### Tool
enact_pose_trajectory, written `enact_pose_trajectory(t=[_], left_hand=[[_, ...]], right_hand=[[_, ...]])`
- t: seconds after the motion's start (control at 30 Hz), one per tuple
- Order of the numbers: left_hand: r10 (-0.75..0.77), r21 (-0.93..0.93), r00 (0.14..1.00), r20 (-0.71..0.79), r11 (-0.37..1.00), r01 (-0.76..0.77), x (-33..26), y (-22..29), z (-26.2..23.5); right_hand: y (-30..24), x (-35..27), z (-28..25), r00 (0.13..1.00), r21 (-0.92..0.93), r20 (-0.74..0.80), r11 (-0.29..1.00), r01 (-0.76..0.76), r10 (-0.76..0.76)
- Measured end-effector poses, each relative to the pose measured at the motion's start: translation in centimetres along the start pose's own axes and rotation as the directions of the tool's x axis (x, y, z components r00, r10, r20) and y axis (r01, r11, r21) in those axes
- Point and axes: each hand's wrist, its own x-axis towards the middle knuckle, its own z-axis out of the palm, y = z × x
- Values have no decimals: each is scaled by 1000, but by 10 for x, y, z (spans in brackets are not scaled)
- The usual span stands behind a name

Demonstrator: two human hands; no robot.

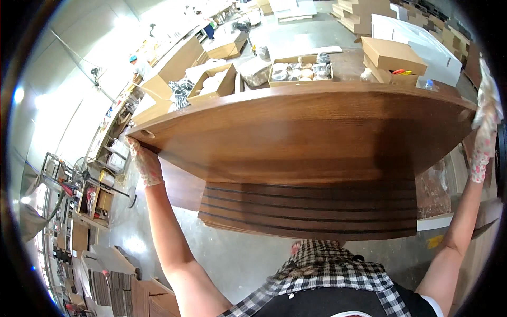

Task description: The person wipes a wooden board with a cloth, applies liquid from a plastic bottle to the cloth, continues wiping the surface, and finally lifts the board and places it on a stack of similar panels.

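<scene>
I hold a large brown wooden panel [296,132] flat and raised in front of me. My left hand [145,164], in a patterned work glove, grips the panel's left edge. My right hand [485,137], gloved the same way, grips its right edge. Just below the panel lies a stack of similar brown boards [311,208]. My checked shirt and dark apron show at the bottom.
Behind the panel a work table [348,61] carries open cardboard boxes [393,55] and a tray of small wrapped parts [300,71]. More boxes [214,82] and white sheets stand beyond. Left, a person with a blue cap [136,62] stands near shelving [90,195]. Wood boards [132,293] sit lower left.
</scene>
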Motion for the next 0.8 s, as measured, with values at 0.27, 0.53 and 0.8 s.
enact_pose_trajectory(t=[0.27,0.53,0.8], left_hand=[[74,146,995,66,986,-83,-25,26,-12],[76,73,982,174,993,-90,-41,21,-36],[159,-196,963,217,974,-116,-49,7,-46]], right_hand=[[-111,-2,-57,873,-126,140,866,484,-467],[-414,197,-230,826,647,-29,619,445,-563],[-510,234,-303,967,958,3,278,71,-256]])
